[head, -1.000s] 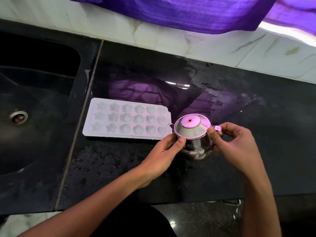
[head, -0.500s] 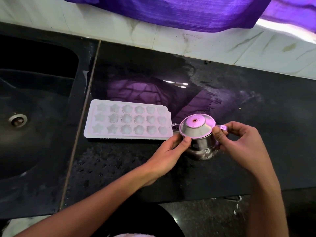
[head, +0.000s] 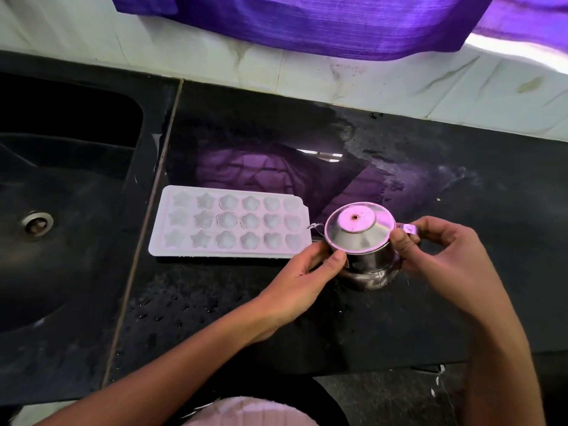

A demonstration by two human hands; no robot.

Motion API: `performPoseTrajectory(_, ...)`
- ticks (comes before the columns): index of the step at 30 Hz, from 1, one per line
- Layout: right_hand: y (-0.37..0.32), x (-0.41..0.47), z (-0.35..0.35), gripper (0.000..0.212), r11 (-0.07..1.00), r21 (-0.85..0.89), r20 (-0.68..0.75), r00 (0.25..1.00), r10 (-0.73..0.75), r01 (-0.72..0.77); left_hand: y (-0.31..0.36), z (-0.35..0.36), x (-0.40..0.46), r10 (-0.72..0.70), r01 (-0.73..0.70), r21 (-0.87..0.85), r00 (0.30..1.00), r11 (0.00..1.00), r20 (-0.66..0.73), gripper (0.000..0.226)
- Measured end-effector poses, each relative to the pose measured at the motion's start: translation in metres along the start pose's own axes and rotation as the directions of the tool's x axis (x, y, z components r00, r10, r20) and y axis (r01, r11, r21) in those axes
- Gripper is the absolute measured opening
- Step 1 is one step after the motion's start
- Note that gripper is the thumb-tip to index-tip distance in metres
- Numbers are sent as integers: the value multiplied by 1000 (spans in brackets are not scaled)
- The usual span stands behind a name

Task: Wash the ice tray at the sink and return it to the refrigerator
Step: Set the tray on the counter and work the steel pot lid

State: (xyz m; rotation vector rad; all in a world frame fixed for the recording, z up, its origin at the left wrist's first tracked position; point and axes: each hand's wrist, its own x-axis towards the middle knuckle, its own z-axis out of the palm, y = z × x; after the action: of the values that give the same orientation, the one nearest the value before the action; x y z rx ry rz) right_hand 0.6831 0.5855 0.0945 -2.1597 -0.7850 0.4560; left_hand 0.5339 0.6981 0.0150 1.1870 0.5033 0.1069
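Both hands have stayed on the pot (head: 367, 259) since 1 second ago, and the pot has hardly moved on the counter (head: 461, 272). It looks a little more to the right now, but the head camera may have shifted too.

The left hand (head: 304, 275) has its fingers and thumb curled round the left side of the shiny metal pot, just under the lid (head: 359, 227). The right hand (head: 439, 256) pinches the pot's handle (head: 410, 229) on the right side, with its fingers bent round it.

The white ice tray (head: 229, 222) lies flat on the wet black counter, just left of the pot. It sits between the pot and the sink (head: 61, 210). No hand touches it. The tray has 3 rows of 6 little cups, shaped like stars, flowers and hearts. I cannot tell if the cups hold water or ice.

The black sink is on the far left, with a round metal drain (head: 37, 225) in it. Water drops dot the counter in front of the tray. A purple cloth (head: 322, 23) hangs over the white wall at the back.
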Motion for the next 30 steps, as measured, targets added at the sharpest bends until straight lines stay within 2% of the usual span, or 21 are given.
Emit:
performPoseTrajectory(3,-1,1,0,53,997,82,17,1000,4,-6,1,-8,-2,20,-21,38,999,999,27,29)
performPoseTrajectory(5,0,3,-1,64,993,120,35,999,8,-13,0,-13,-4,47,-50,52,998,997,49,39)
performPoseTrajectory(9,-7,10,2,71,985,171,47,999,-8,0,1,-19,-1,79,-82,74,996,994,46,50)
performPoseTrajectory(11,-14,15,5,66,983,182,46,999,-18,9,3,-21,1,89,-91,78,996,993,28,54)
performPoseTrajectory(15,-21,26,10,40,992,129,35,999,-17,12,9,-24,7,108,-108,81,994,991,9,55)
performPoseTrajectory(22,-27,51,22,38,999,-21,23,999,-41,41,9,-30,21,115,-111,84,992,990,-48,59)
performPoseTrajectory(30,-35,65,32,37,993,-113,30,999,-25,28,12,-37,32,80,-75,82,995,994,-59,56)
